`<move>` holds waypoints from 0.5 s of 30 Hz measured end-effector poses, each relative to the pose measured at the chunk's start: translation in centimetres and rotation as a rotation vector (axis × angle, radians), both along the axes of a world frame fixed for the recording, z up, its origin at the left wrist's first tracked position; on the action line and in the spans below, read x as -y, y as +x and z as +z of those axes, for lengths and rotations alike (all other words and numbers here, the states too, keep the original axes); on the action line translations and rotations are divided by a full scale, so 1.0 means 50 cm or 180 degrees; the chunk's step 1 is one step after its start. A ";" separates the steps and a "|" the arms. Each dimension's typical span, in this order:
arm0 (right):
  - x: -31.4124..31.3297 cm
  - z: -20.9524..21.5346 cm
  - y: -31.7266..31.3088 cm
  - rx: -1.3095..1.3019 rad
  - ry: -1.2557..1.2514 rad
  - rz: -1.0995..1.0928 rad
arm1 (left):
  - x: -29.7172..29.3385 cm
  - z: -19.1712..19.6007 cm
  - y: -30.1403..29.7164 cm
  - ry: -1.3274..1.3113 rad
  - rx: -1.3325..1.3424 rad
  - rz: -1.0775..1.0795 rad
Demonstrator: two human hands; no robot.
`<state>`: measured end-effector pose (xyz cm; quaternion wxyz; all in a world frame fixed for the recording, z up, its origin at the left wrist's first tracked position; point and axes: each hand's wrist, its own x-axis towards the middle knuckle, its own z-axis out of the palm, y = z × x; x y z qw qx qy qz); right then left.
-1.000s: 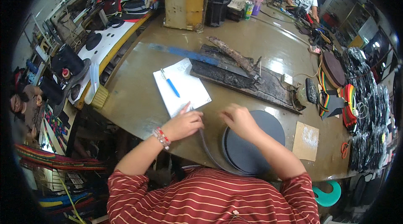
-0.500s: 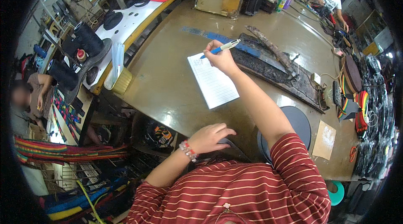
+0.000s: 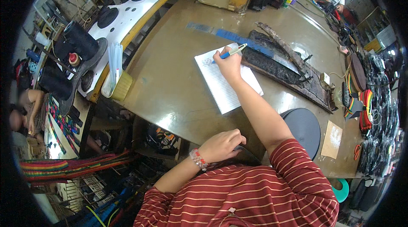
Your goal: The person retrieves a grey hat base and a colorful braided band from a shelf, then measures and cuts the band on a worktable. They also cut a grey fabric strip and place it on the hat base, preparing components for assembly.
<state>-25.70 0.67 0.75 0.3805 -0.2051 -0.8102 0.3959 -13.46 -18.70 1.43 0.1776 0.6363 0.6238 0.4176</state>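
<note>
The blue-and-white pen (image 3: 231, 51) sits pinched in the right hand (image 3: 228, 66), its tip on the white sheet of paper (image 3: 225, 84) lying on the brown table (image 3: 170, 78). At seven o'clock from the sheet, the left hand (image 3: 221, 145) curls closed on a dark strap (image 3: 246, 152) at the table's near edge. A grey disc (image 3: 304, 127) lies at four o'clock of the paper.

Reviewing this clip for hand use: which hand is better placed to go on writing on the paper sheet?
Right. The right hand holds the pen over the paper sheet; the left hand rests at the table edge, away from it.
</note>
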 end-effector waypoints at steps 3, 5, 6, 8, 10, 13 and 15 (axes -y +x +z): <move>0.000 -0.004 0.002 0.0054 0.0077 0.0085 | 0.001 0.002 0.000 0.0038 0.0057 -0.0026; 0.000 -0.007 0.004 0.0088 0.0011 0.0196 | 0.000 0.003 0.000 0.0067 0.0033 -0.0016; 0.000 -0.007 0.005 0.0148 -0.0008 0.0196 | -0.001 0.003 0.000 0.0084 0.0028 -0.0005; -0.001 -0.005 0.006 0.0242 -0.0001 0.0173 | -0.002 0.002 -0.001 0.0052 -0.0028 -0.0079; -0.003 0.004 0.005 0.0245 -0.0074 0.0216 | -0.001 0.001 -0.003 0.0088 -0.0009 -0.0160; -0.013 0.030 0.011 0.0671 -0.0331 0.0430 | 0.002 0.007 -0.007 0.0124 0.0100 -0.0328; -0.033 0.058 0.023 0.1447 -0.0506 0.0735 | -0.001 0.021 -0.011 0.0024 0.0093 -0.0469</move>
